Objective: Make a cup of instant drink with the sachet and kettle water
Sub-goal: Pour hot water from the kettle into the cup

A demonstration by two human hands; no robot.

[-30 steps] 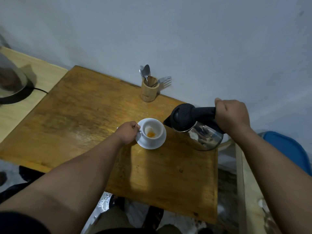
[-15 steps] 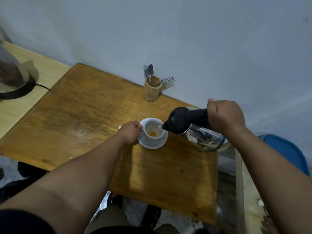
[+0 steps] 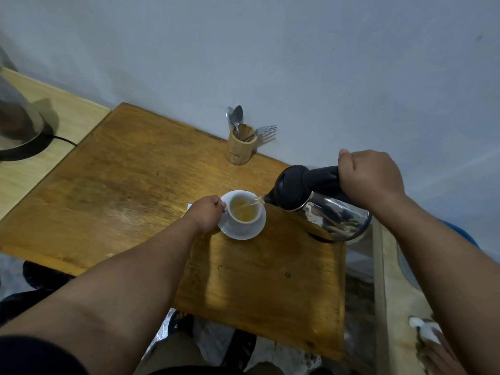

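A white cup (image 3: pixel 254 221) stands on a white saucer (image 3: pixel 238 232) near the middle of the wooden table (image 3: pixel 121 190). My left hand (image 3: pixel 207 213) grips the cup's handle on its left side. My right hand (image 3: pixel 370 177) is closed around the black handle of a steel kettle (image 3: pixel 335 215), which is tilted to the left. A thin stream of water runs from the spout into the cup, where yellow-orange liquid is pooling. A white corner of paper (image 3: pixel 189 205), perhaps the sachet, peeks out behind my left hand.
A bamboo holder (image 3: pixel 240 147) with spoons and a fork stands by the wall at the table's back edge. A second appliance on a black base with a cord (image 3: pixel 19 131) sits on the pale table to the left. A wooden ledge (image 3: pixel 392 280) runs along the right.
The kettle has moved left and tipped further. Water now pours into the cup, which held only orange powder a second ago and now holds yellow liquid. My left hand stays on the handle.
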